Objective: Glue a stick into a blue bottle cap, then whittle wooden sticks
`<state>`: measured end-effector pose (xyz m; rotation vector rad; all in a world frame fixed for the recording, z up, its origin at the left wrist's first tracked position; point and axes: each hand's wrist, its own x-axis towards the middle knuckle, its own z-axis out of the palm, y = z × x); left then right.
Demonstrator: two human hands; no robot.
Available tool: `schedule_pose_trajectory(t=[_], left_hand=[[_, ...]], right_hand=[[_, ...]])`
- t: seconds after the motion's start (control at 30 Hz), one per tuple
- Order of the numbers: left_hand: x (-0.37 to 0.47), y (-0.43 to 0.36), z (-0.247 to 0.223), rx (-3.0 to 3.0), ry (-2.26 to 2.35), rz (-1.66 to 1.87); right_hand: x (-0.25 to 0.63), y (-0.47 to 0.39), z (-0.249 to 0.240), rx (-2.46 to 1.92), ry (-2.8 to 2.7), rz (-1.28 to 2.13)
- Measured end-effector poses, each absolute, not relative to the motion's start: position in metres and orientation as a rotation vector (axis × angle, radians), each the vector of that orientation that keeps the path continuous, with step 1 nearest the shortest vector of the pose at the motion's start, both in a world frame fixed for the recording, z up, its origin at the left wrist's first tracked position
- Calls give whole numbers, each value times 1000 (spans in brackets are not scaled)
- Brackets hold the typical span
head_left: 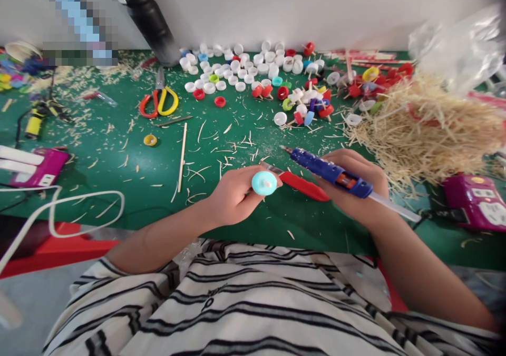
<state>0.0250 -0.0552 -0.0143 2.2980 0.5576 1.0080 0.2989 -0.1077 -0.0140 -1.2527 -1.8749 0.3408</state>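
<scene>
Near the middle of the frame, the left hand (233, 195) pinches a teal cap (261, 188) between thumb and forefinger at its rim, the other fingers curled in beneath; this probably leaves its face free, with the pale nub at its centre turned up toward the head camera. The right hand (358, 193), right of centre, wraps a blue glue gun (314, 165), its fingers bent round the far side; how they lie against the trigger cannot be told. The gun slants so that its nozzle (287, 149) points to the upper left, above and apart from the cap, an angle that seems to suit sighting along the tip. Its glue stick (395, 208) juts out behind, clear of the grip. The red-handled knife (306, 186) lies between the hands, its blade toward the left one, seemingly within easy reach. White caps (263, 69) spread across the upper middle, likely set back to leave working room in front. A thin wooden stick (182, 158) lies left of centre, below the scissors (159, 95), among pale shavings on the green table (237, 235).
</scene>
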Motion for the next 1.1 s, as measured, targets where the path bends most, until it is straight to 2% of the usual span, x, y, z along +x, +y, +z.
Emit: schedule_pose_trajectory(t=[0.17,0.37,0.63,1.1], left_hand=[[25,-55,-11,2186,657,956],[26,-55,-12,2016,640,895],[25,-56,-16,1960,590,731],[25,-57,-15,1915,536,679]], right_hand=[[296,-111,-14,-1495,-1545,597],[285,-118,-15,-1500,-1197,843],[259,-124,-20,-1424,-1340,1018],[255,-119,-17,-1403,-1308,1112]])
